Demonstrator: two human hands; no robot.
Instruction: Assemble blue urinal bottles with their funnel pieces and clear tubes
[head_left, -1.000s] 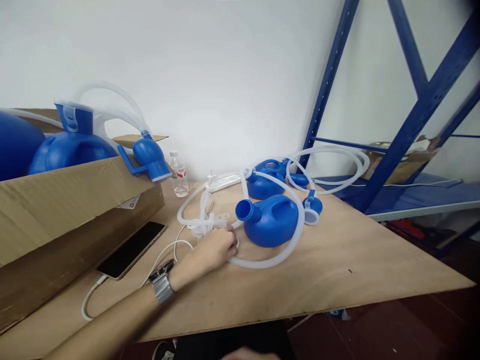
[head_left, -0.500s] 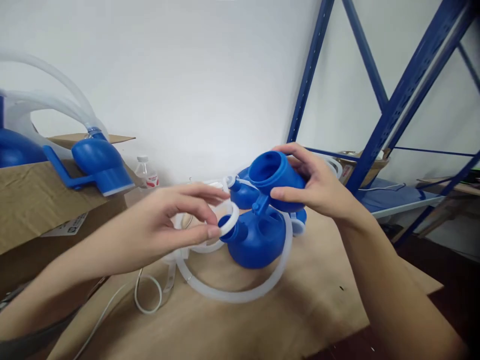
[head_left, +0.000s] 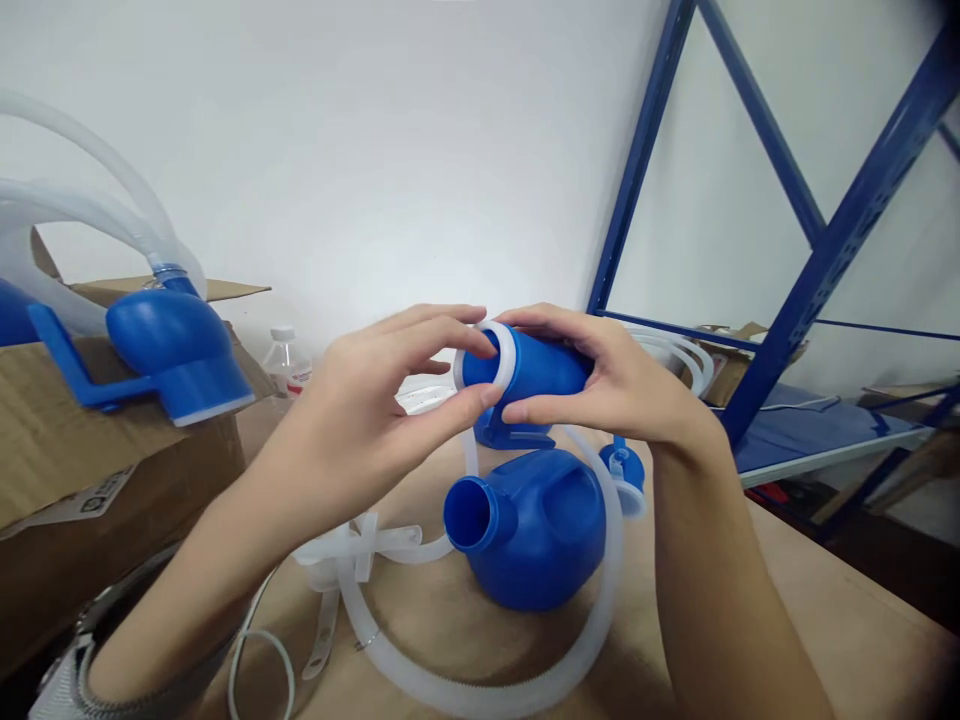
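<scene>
My right hand is wrapped round a blue plastic funnel-like part, its wide mouth facing left. At that mouth, my left hand grips a white ring between thumb and fingers; the ring lies against the rim. Below the hands a blue bottle rests on its side on the table, its open neck pointing left. A translucent hose curves around the bottle. White plastic pieces sit to its left.
At the left, a cardboard box holds blue parts and hoses, including a blue spouted part. A clear bottle stands behind. A smaller blue part lies right. A blue metal shelf stands at the right, and a thin cord lies front left.
My left hand has brought the white ring up and right onto the mouth of the blue part. My right hand keeps its hold. The view has shifted, and the bottle appears lower and larger.
</scene>
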